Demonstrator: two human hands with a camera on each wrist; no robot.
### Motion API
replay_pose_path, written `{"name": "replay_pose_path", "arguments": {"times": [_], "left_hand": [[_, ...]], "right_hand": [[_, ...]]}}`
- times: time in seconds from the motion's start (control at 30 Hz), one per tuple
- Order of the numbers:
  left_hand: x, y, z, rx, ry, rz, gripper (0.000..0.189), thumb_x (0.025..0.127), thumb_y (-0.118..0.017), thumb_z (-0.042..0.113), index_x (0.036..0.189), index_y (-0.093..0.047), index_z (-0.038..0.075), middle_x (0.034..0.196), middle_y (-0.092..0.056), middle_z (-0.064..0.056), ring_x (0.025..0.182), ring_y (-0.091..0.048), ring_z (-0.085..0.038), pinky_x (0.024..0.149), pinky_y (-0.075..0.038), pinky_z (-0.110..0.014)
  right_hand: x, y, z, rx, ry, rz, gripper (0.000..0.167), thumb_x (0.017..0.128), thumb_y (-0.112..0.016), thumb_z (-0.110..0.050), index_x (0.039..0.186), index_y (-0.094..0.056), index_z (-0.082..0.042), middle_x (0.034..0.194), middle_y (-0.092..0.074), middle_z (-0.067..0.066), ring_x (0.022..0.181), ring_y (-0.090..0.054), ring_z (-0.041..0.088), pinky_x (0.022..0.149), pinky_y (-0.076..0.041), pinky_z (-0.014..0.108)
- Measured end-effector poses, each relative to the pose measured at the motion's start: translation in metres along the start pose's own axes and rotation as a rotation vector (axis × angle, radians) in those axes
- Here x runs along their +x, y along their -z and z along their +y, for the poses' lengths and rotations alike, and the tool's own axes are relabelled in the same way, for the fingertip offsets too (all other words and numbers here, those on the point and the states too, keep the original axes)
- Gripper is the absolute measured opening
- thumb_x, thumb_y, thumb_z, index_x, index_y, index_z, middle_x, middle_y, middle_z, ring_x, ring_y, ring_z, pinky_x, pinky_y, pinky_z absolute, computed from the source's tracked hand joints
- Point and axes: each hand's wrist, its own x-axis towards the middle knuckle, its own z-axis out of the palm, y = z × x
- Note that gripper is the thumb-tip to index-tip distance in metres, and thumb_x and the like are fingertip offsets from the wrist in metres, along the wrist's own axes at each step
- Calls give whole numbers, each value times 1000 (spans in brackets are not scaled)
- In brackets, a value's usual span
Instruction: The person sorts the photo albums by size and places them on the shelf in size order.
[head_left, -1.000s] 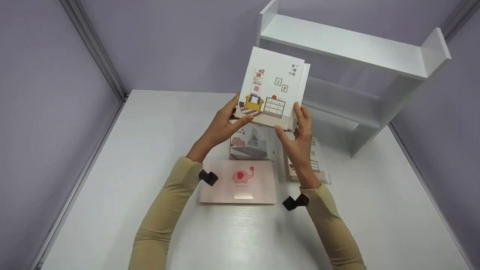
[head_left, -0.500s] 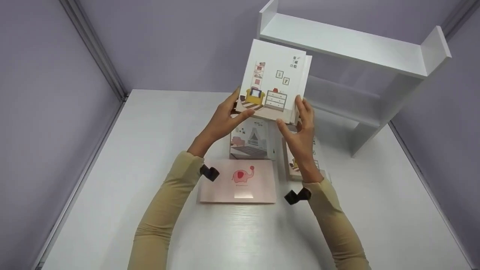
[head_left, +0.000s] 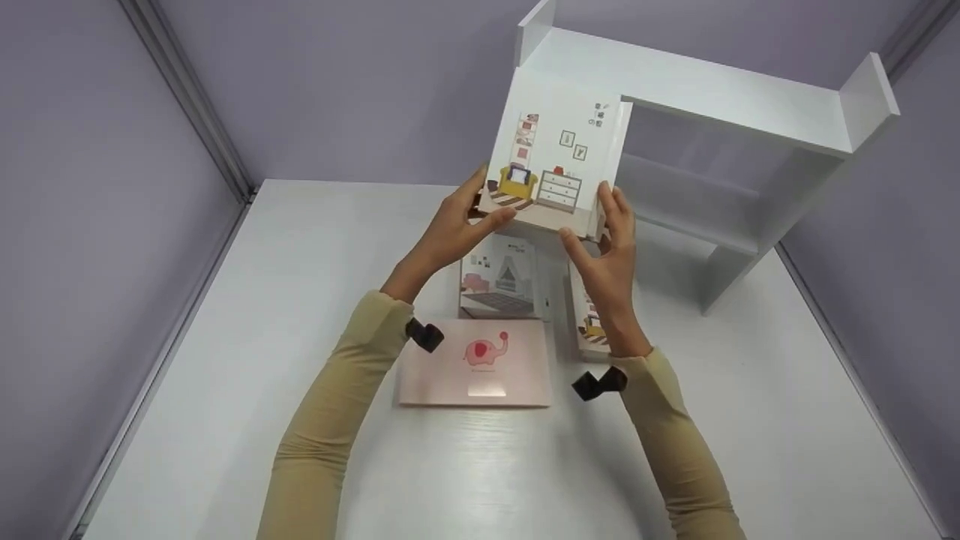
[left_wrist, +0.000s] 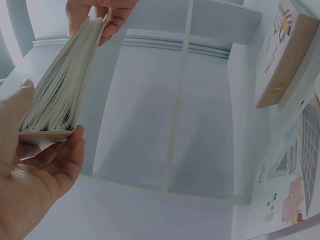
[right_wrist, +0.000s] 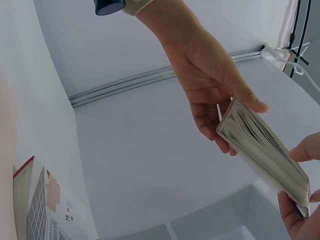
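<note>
A thick white photo album, its cover printed with a yellow armchair and a chest of drawers, is held up and tilted in front of the white shelf. My left hand grips its lower left corner, thumb over the front cover. On the lower right side, my right hand holds it with the thumb at the bottom edge and fingers along the side. The left wrist view shows the page edges fanned between the covers. Most of the fingers behind the album are hidden in the head view.
Below lie an album with a grey tent picture and a pink elephant album. A matching armchair album lies partly hidden beneath my right forearm. The white shelf unit stands at the back right on the white table.
Both hands have raised the album and shifted it slightly right, so its top now overlaps the shelf's upper board. The grip stays the same.
</note>
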Motion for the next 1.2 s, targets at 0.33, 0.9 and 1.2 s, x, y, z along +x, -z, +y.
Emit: {"name": "replay_pose_path", "arguments": {"times": [0.33, 0.9, 1.2], "left_hand": [[21, -3, -38, -10, -18, -1, 74, 92, -58, 25, 149, -13, 10, 131, -48, -10, 103, -56, -16, 88, -48, -31], [34, 2, -35, -2, -32, -13, 77, 91, -57, 38, 150, -14, 12, 131, -49, -8, 103, -57, -12, 88, -48, -27], [41, 2, -31, -11, -16, -21, 76, 92, -57, 36, 150, -14, 11, 127, -51, -8, 98, -57, -10, 86, -48, -23]], "right_hand": [[8, 1, 1, 13, 20, -1, 68, 81, -64, 4, 140, -31, 7, 146, -20, 25, 117, -41, 25, 82, -43, 24], [20, 2, -4, 3, 21, 14, 68, 81, -65, 4, 139, -31, 9, 146, -19, 27, 115, -42, 25, 82, -42, 22], [25, 5, -5, 13, 4, 23, 69, 81, -66, 2, 140, -32, 7, 146, -22, 24, 110, -44, 23, 80, -42, 23]]}}
